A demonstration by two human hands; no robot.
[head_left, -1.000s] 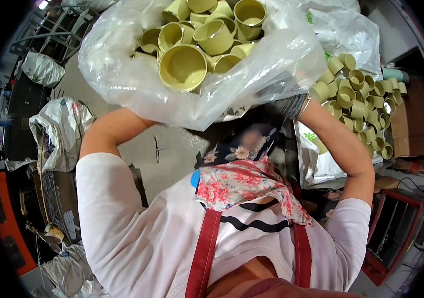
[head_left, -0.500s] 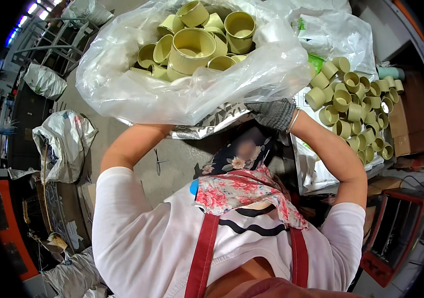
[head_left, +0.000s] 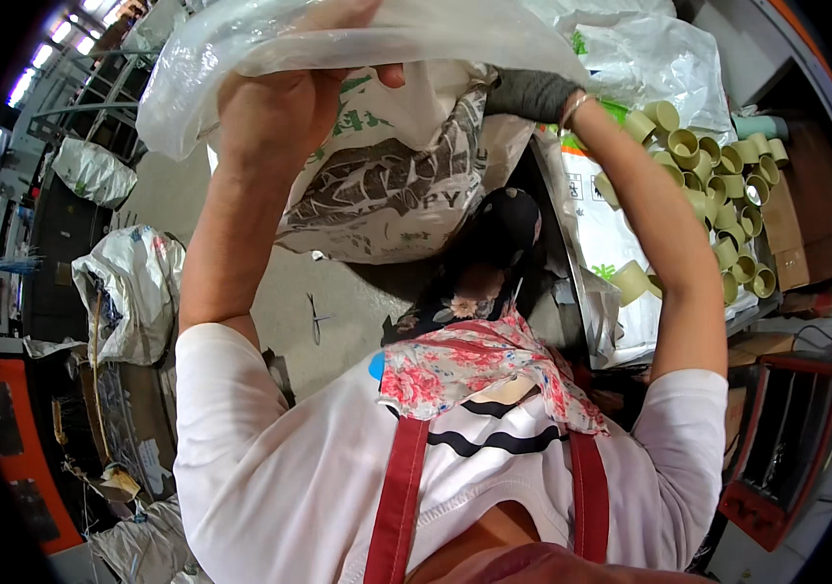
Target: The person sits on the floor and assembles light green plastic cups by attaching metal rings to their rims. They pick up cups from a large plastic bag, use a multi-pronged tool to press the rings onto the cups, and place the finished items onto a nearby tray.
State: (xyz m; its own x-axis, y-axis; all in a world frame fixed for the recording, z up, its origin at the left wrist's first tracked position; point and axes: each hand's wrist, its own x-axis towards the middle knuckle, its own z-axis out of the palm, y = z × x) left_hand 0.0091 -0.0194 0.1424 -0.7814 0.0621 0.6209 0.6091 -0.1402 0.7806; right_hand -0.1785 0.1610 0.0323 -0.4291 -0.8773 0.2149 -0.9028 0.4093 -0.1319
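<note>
Before me hangs a large white printed sack [head_left: 377, 204] with a clear plastic liner bag [head_left: 435, 34] at its top. My bare left hand [head_left: 284, 107] is up at the sack's left side, closed on the liner, which drapes partly over it; a couple of fingertips show below the plastic. My right hand [head_left: 531, 95], in a dark grey glove, is closed on the upper right edge of the sack, its fingertips partly hidden. The inside of the bag cannot be seen from here.
On the right, many pale green cylindrical cups [head_left: 718, 185] lie heaped on white sheeting [head_left: 581, 229] over a table. A cardboard box [head_left: 810, 214] and a red-framed heater-like unit [head_left: 786, 448] stand beyond. White sacks [head_left: 129, 292] are on the left, and a thin tie [head_left: 314, 316] lies on the floor.
The bag's mouth has lifted and tipped away, so the green cups inside are hidden and the sack's printed side shows. My left hand has risen; both arms reach farther forward. Some heaped cups have shifted.
</note>
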